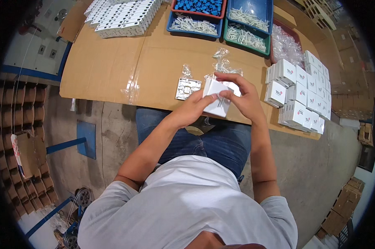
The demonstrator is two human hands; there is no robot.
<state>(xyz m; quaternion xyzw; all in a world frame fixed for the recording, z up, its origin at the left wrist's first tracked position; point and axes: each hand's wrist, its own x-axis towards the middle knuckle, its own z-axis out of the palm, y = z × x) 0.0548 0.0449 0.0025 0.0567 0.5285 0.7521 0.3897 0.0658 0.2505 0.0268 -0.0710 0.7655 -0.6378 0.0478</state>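
Note:
A flat white square piece point(217, 108), like a cover plate or a small box, is held at the near edge of the table. My left hand point(196, 107) grips its left side, the thumb lying across its face. From the right, my right hand point(247, 96) closes on it, with fingers over the far edge and thumb close to the left thumb. Something small and thin shows by the thumbs, too small to make out. Just left of the hands lies a white square frame point(188, 89) with cut-outs. A small clear bag point(186, 71) rests beyond it, and crumpled clear bags point(222, 61) lie behind the held piece.
At the back stand a red bin point(198, 7) of blue parts, a blue bin point(194, 25) and a green bin point(246, 38) of white plugs, and a red bin point(286, 43) of clear bags. White boxes point(297, 93) are stacked right; white units point(123, 17) fill the far left.

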